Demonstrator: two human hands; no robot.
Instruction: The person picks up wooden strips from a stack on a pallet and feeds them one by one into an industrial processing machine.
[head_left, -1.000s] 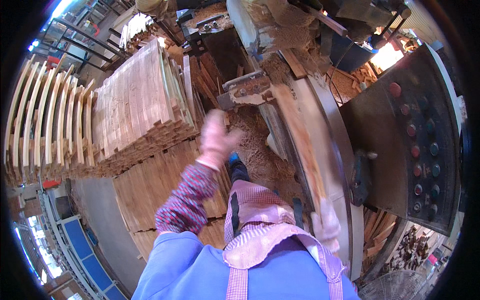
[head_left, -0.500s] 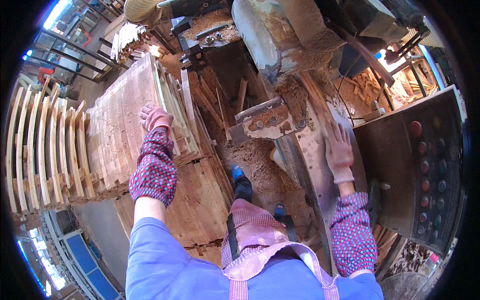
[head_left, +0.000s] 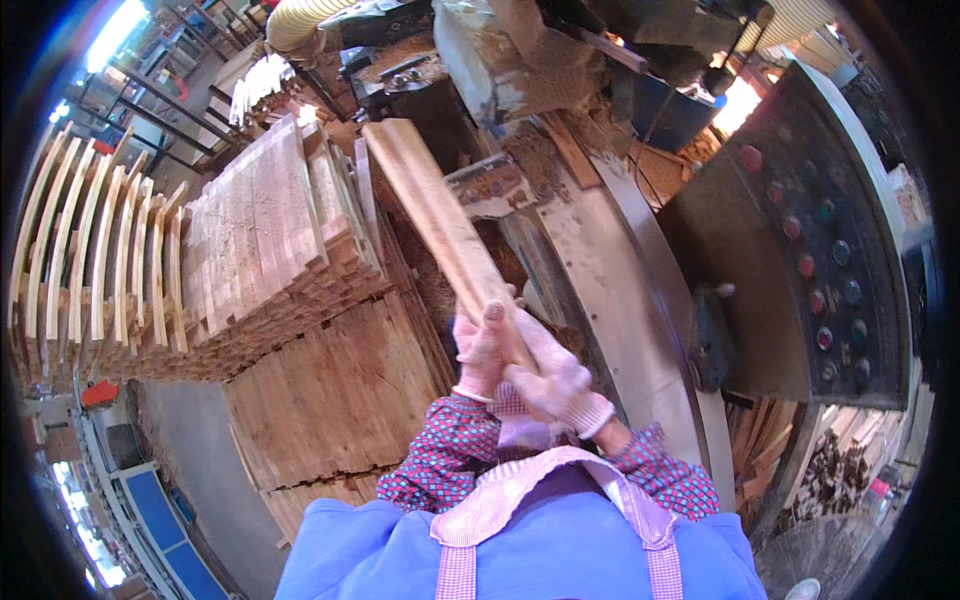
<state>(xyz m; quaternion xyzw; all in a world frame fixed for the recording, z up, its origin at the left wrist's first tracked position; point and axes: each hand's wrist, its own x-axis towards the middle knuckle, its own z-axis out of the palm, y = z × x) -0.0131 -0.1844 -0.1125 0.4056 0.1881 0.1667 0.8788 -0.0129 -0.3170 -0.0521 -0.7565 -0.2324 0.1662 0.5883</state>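
While I hold the board [head_left: 428, 200] aslant in both hands, my left hand [head_left: 480, 350] is curled closed round it and my right hand [head_left: 552, 382] is wrapped on its near end. Board is off the metal table [head_left: 612, 262], between that and the wood stack [head_left: 262, 210] on my left. Looks like a mid-handling step; next move probably calls for a firm two-handed grip and clearance from the bracket [head_left: 492, 188]. Container: apparently a blue bin [head_left: 668, 118], contents can't tell.
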